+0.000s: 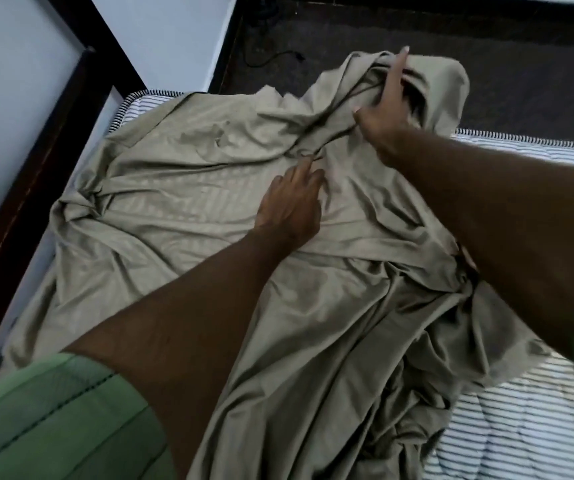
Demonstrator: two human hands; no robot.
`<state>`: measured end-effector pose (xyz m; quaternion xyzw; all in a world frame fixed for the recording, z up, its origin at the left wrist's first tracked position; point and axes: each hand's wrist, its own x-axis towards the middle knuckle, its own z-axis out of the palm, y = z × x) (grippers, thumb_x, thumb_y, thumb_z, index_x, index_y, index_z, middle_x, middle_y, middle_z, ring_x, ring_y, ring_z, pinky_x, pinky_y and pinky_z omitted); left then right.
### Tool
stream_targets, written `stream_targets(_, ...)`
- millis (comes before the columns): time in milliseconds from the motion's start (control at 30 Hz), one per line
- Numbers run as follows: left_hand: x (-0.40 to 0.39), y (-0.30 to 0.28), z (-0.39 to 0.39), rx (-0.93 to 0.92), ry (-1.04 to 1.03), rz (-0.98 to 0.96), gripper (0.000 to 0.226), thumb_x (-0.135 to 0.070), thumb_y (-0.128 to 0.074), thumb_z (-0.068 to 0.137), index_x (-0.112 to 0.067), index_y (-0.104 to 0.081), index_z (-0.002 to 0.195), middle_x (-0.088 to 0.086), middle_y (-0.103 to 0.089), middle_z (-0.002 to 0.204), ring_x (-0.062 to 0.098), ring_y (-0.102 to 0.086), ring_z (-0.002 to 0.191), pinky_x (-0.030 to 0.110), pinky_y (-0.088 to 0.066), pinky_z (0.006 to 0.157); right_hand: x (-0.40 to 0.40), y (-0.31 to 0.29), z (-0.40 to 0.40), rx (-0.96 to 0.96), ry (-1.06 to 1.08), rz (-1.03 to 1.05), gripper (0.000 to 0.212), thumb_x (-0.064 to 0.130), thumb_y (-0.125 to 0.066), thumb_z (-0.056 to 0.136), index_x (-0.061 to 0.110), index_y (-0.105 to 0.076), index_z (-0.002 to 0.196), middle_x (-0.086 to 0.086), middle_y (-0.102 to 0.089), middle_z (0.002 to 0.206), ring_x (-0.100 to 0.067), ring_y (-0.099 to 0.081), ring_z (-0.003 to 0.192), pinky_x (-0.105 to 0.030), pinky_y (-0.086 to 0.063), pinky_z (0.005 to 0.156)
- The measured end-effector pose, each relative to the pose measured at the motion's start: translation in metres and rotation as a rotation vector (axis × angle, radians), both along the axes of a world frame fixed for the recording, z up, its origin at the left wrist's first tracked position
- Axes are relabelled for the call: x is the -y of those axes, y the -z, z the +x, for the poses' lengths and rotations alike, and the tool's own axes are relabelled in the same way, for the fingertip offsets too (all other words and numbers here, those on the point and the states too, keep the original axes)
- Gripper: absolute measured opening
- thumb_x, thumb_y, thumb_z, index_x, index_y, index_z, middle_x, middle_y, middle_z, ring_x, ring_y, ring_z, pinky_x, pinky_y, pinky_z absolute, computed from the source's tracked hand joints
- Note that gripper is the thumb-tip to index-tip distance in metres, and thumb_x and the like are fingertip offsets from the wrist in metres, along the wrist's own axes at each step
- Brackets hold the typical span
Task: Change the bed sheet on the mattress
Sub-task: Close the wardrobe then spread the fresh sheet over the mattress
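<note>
An olive bed sheet (181, 188) lay rumpled over the striped mattress (507, 427); the left hand (289, 206) pressed it, grip open. The right hand (387, 116) reached into bunched folds; its grip couldn't be told.

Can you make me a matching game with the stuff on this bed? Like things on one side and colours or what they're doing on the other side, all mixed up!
Things:
1. sheet
2. mattress
3. sleeve
4. right hand

Colours or states:
A. green
B. striped black and white
C. crumpled, olive-tan
D. lifting a bunch of cloth

Pairs: 1-C, 2-B, 3-A, 4-D
</note>
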<state>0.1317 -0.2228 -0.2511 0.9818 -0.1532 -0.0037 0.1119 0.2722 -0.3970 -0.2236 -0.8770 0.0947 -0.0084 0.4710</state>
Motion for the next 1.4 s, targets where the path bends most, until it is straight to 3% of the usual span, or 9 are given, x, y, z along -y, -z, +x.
stream_targets(67,0.007,0.000,-0.005,-0.015,-0.036,0.012,0.051,-0.025,-0.058,0.089,-0.013,-0.050,0.138,0.016,-0.034,0.159,0.035,-0.046,0.133,0.047,-0.043,0.102,0.016,-0.001,-0.010,0.004,-0.188,-0.093,0.110,0.008,-0.063,0.086,0.035,0.011,0.162,-0.011,-0.045,0.153,-0.023,-0.060,0.115,-0.035,-0.053,0.097)
stream_targets(133,0.016,0.001,-0.013,-0.051,-0.051,0.035,0.053,-0.026,-0.055,0.091,-0.014,-0.046,0.142,0.015,-0.032,0.160,0.034,-0.041,0.139,0.046,-0.038,0.107,0.031,0.009,-0.039,-0.020,-0.344,-0.330,0.083,0.015,-0.058,0.090,0.024,-0.021,0.163,-0.014,-0.052,0.150,-0.030,-0.056,0.127,-0.038,-0.043,0.111)
stream_targets(233,0.032,0.001,-0.028,-0.076,-0.038,0.064,0.046,-0.028,-0.054,0.092,-0.016,-0.051,0.136,0.012,-0.040,0.151,0.033,-0.046,0.131,0.045,-0.038,0.105,0.047,0.039,-0.102,0.048,-0.368,-0.590,0.037,0.020,-0.056,0.086,0.015,-0.070,0.120,-0.018,-0.072,0.109,-0.041,-0.064,0.106,-0.044,-0.053,0.089)
stream_targets(367,0.053,0.000,-0.062,-0.110,-0.048,0.047,0.035,-0.025,-0.058,0.087,-0.017,-0.058,0.121,0.009,-0.050,0.129,0.030,-0.051,0.118,0.042,-0.040,0.099,0.068,0.064,-0.197,0.067,-0.464,-0.675,0.021,0.036,-0.064,0.084,0.016,-0.066,0.089,-0.011,-0.067,0.090,-0.036,-0.062,0.090,-0.041,-0.046,0.076)
stream_targets(533,0.066,0.004,-0.144,-0.104,-0.143,-0.067,0.023,-0.025,-0.052,0.088,-0.015,-0.062,0.107,0.010,-0.057,0.113,0.032,-0.055,0.105,0.044,-0.042,0.090,0.088,0.053,-0.250,-0.016,-0.600,-0.911,0.040,0.037,-0.051,0.084,0.022,-0.064,0.119,-0.005,-0.062,0.123,-0.034,-0.053,0.120,-0.050,-0.036,0.108)
stream_targets(767,0.090,-0.009,-0.336,0.012,-0.302,-0.142,0.025,-0.032,-0.062,0.084,-0.014,-0.068,0.101,0.009,-0.065,0.101,0.033,-0.059,0.093,0.044,-0.046,0.082,0.071,0.013,-0.403,0.423,-0.481,-0.479,0.012,0.022,-0.069,0.086,0.013,-0.061,0.084,-0.011,-0.059,0.086,-0.033,-0.053,0.085,-0.044,-0.041,0.076)
stream_targets(1033,0.145,0.008,-0.487,-0.364,-0.604,-0.013,0.075,-0.043,-0.060,0.083,-0.017,-0.042,0.150,0.009,-0.046,0.149,0.030,-0.042,0.139,0.047,-0.033,0.117,0.097,0.054,-0.509,0.191,-0.977,-0.674,0.040,0.026,-0.067,0.079,0.015,-0.066,0.117,-0.010,-0.062,0.127,-0.036,-0.054,0.122,-0.050,-0.036,0.113)
stream_targets(1267,0.209,-0.017,-0.506,-0.371,-1.014,-0.269,0.035,-0.019,-0.056,0.073,-0.013,-0.071,0.104,0.011,-0.071,0.093,0.036,-0.069,0.085,0.043,-0.057,0.076,0.131,0.038,-0.535,0.128,-1.108,-0.898,0.028,0.024,-0.049,0.078,0.019,-0.069,0.098,-0.005,-0.071,0.093,-0.032,-0.061,0.094,-0.044,-0.047,0.088)
stream_targets(1400,0.263,-0.010,-0.561,-0.609,-0.867,-0.406,0.057,-0.047,-0.031,0.083,-0.020,-0.070,0.115,0.009,-0.072,0.112,0.035,-0.067,0.107,0.044,-0.054,0.093,0.191,0.008,-0.578,-0.288,-1.283,-1.133,0.041,0.054,-0.049,0.097,0.028,-0.070,0.119,-0.003,-0.072,0.120,-0.028,-0.066,0.118,-0.043,-0.037,0.111)
